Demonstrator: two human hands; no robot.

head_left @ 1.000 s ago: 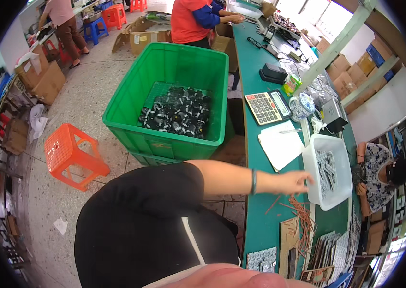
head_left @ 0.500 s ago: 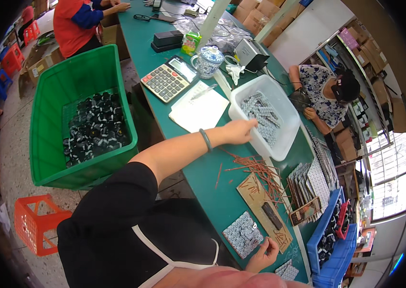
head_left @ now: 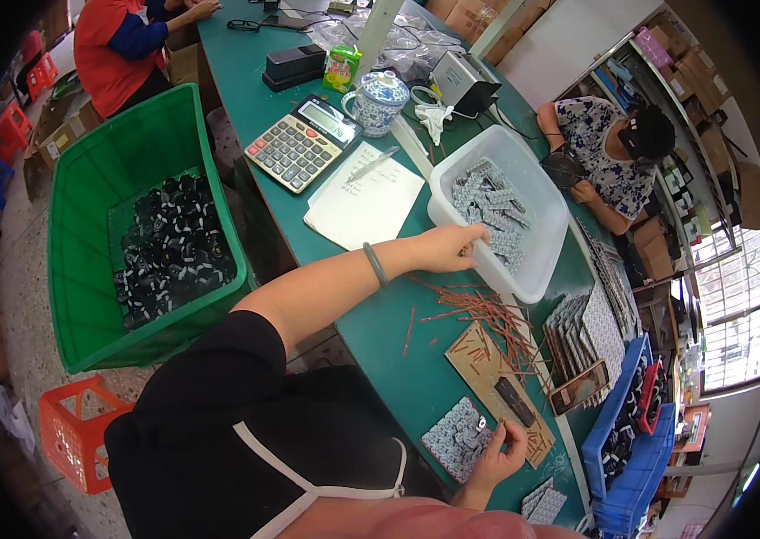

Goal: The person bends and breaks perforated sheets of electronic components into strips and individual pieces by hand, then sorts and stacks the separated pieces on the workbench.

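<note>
My left hand [head_left: 448, 249], with a grey bangle at the wrist, is closed on the near rim of a white plastic bin [head_left: 537, 280]. Strips and pieces of small grey parts [head_left: 494, 208] lie inside it. Lower down, my right hand [head_left: 499, 456] has its thumb and forefinger curled together beside a square pad of grey parts [head_left: 454, 442]. A small pale ring-like piece [head_left: 481, 422] shows near its fingertips; whether they hold anything is too small to tell. A brown board [head_left: 479, 359] carrying a dark block [head_left: 513, 401] lies just beyond that hand.
Thin reddish-brown rods [head_left: 488, 314] are strewn by the bin. Left of it are a notepad [head_left: 371, 202], calculator [head_left: 302, 144] and lidded cup [head_left: 380, 101]. Stacked grey panels [head_left: 582, 332] and blue crates [head_left: 636, 476] stand right. A green tub [head_left: 66, 269] of black parts flanks the table; two people work nearby.
The view has shifted slightly. My left hand keeps hold of the bin's rim. My right hand has moved up along the pad, its fingers nearer the pale ring-like piece.
</note>
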